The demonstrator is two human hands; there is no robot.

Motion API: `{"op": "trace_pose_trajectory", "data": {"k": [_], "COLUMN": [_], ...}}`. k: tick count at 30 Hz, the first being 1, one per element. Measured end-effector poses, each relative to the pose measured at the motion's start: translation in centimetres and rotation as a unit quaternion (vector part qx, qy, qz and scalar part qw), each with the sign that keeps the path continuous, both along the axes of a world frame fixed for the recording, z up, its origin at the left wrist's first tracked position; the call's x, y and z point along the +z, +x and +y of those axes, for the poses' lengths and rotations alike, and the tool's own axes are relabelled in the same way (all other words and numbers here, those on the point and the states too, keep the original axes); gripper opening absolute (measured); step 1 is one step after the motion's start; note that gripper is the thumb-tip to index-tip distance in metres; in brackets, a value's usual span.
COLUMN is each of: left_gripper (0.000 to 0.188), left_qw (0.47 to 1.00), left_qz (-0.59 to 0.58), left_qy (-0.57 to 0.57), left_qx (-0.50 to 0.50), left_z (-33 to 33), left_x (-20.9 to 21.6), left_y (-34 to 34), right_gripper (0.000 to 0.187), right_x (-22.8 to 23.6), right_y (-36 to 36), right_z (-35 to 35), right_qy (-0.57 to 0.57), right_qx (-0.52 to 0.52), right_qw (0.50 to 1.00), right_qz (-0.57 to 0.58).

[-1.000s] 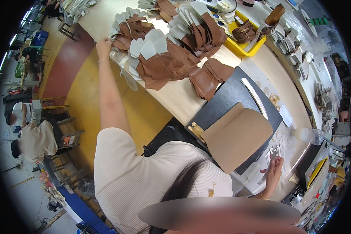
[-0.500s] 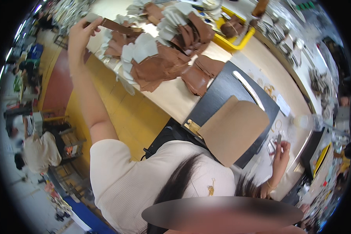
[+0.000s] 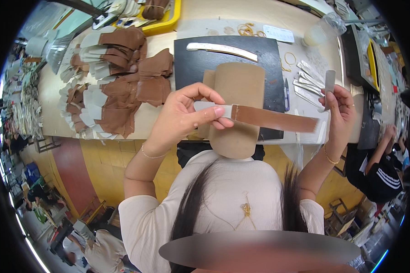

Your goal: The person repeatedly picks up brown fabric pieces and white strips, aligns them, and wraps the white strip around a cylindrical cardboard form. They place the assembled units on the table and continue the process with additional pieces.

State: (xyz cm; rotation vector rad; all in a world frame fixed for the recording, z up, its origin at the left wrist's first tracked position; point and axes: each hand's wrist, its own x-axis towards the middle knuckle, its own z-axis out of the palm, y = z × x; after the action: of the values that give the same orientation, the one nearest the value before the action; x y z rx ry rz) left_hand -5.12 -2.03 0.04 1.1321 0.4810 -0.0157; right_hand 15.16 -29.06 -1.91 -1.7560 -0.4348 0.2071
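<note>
My left hand (image 3: 187, 109) pinches the pale end of a brown leather strip (image 3: 275, 119) between thumb and fingers. The strip reaches to the right over a curved tan board (image 3: 239, 82). That board rests on a black mat (image 3: 191, 59), its near end by my body. In my right hand (image 3: 340, 109), a small flat grey piece (image 3: 330, 82) stands upright between thumb and fingers. Several similar grey pieces (image 3: 310, 75) lie fanned on the table beside it. Blue-handled snips (image 3: 286, 95) lie by the mat's right edge. A curved white strip (image 3: 221, 51) lies across the mat's far part.
Stacks of brown leather pieces with pale ends (image 3: 120, 109) cover the table's left. A yellow bin (image 3: 175, 20) stands behind them. Yellow bands (image 3: 248, 30), a white card (image 3: 278, 33) and a clear plastic container (image 3: 321, 31) are at the back. Another person (image 3: 378, 173) sits at right.
My left hand has come from the leather stacks to in front of my body, bringing the leather strip along. The view has turned. My right hand still holds the grey piece, now raised.
</note>
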Motion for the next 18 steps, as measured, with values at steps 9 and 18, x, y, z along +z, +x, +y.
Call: {"op": "trace_pose_trajectory", "data": {"k": [9,18], "left_gripper": [0.023,0.022], "left_qw": [0.994,0.997], "left_qz": [0.04,-0.003], "left_qy": [-0.098,-0.079], "left_qx": [0.0,-0.014], "left_z": [1.1,0.5], "left_x": [-4.5,-5.6], "left_y": [-1.3,-0.7], "right_gripper": [0.01,0.013], "right_x": [1.2,2.7], "right_y": [-3.9,-6.4], "right_z": [3.8,10.2], "right_qy": [-0.005,-0.18], "right_qx": [0.161,0.303], "right_qw": [0.975,0.916], "right_qz": [0.151,0.191]}}
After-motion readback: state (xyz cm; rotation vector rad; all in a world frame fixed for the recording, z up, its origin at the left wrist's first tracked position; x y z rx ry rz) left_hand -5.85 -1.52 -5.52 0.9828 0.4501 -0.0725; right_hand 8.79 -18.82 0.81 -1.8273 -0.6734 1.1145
